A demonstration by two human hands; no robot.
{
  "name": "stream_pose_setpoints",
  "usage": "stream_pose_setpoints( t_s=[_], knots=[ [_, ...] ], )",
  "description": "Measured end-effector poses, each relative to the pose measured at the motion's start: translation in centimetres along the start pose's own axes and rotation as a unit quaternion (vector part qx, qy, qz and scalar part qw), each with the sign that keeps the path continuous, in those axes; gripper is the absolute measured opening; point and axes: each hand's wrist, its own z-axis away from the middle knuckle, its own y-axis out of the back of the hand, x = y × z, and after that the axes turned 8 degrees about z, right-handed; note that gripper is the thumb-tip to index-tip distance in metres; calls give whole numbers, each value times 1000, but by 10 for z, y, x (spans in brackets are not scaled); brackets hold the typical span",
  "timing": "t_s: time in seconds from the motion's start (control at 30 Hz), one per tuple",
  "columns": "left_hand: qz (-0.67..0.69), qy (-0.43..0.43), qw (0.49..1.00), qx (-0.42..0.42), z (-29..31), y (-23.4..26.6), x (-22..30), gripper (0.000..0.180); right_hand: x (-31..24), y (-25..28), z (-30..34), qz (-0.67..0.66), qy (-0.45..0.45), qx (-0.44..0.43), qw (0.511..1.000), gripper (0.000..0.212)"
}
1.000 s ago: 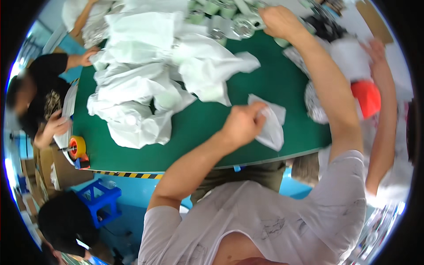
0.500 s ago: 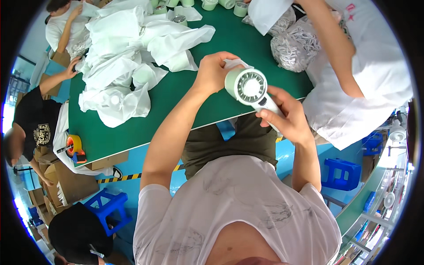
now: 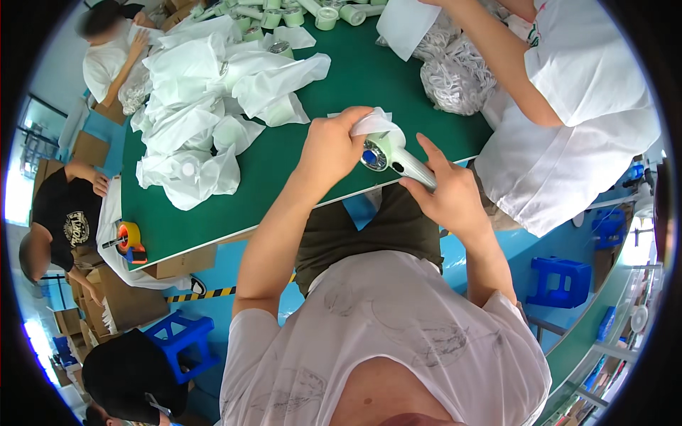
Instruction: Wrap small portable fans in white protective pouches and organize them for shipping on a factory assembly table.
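Over the near edge of the green table (image 3: pixel 284 167), a pale green and white handheld fan (image 3: pixel 412 169) is tilted with its round head to the left. My left hand (image 3: pixel 330 145) is closed on a thin white sheet or bag (image 3: pixel 374 122) that lies against the top of the fan's head. The handle's lower end runs into my right hand (image 3: pixel 452 192), between the thumb and the raised index finger; the other fingers are mostly hidden. To the left lies a heap of white bags (image 3: pixel 192 121), with similar fans inside some of them.
Bare fans (image 3: pixel 327 18) lie at the table's far side. Bundles of white cords in clear bags (image 3: pixel 458 82) lie at the right, beside a co-worker's arm (image 3: pixel 497 67). A tape dispenser (image 3: pixel 129 241) sits at the left corner. Blue stools (image 3: pixel 181 341) stand on the floor.
The fan has turned so its round grille faces down and left rather than up. The white sheet now covers part of its head. My right index finger has lifted from the handle.
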Motion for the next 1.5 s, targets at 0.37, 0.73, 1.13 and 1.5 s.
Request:
stream_pose_setpoints(
  t_s=[0.37,0.73,1.13,1.5],
  knots=[
    [-181,-115,973,89,13,-6,25,16,-4,-8,-4,98,127,-6,987,81],
    [137,77,981,-109,0,32,10,24,32,-36,-16,-300,94,-141,939,108],
    [141,90,976,-137,1,48,-3,21,36,-48,-24,-552,25,-273,787,79],
    [65,79,994,-46,17,47,2,19,24,-26,-23,-425,30,-296,855,54]
  ],
)
